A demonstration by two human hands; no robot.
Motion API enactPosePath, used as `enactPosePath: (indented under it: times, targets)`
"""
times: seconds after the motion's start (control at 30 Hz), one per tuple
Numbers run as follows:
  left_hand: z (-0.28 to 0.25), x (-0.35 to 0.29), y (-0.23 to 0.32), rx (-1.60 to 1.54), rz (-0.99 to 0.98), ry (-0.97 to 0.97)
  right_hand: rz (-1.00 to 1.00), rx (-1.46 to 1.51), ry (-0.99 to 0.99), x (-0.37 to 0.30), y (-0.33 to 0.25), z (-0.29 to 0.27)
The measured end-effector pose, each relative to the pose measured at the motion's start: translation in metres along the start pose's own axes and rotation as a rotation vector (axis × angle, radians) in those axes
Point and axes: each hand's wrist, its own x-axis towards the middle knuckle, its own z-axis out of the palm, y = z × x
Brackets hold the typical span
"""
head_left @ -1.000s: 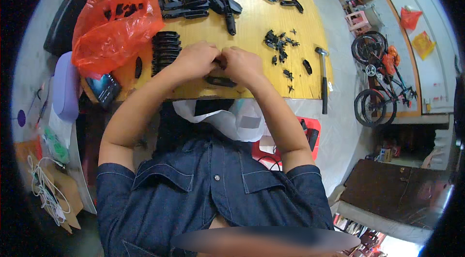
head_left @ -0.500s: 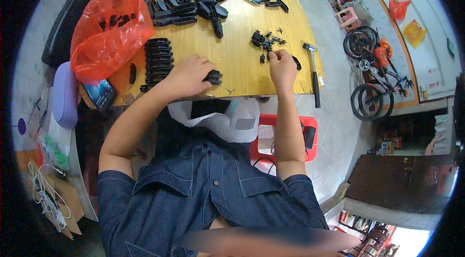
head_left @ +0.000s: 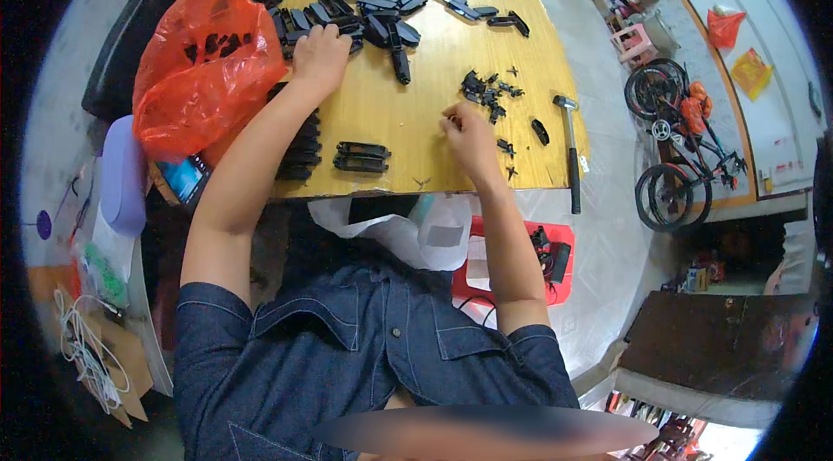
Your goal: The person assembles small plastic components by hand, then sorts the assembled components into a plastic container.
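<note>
My left hand reaches over the pile of long black plastic casings at the far side of the table. Its fingers bend down onto a casing there, and the fingertips are partly hidden. Over the middle of the table my right hand is closed in a pinch, with a small dark piece showing at its fingertips. Small black plastic parts lie in a loose heap just beyond it. Near the front edge, a few black casings lie side by side. A row of casings is partly covered by my left forearm.
A red plastic bag with black pieces inside sits on the table's left. To the right lie a hammer and a single black casing. A phone is by the left edge. A bicycle stands beyond the table.
My left hand has left the casings at the front edge and moved away from me to the far pile. My right hand has drawn left from the small parts, pinching a small dark piece.
</note>
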Motion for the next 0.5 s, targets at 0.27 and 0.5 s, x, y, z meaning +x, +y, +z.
enactPosePath:
  times: [0.27,0.5]
  targets:
    - [-0.033,-0.022,0.027,-0.952,-0.124,-0.129,-0.053,0.006,-0.037,-0.022,-0.011,-0.003]
    - [-0.053,-0.050,0.022,-0.720,0.239,-0.490,-0.201,0.244,-0.007,-0.009,-0.047,0.013]
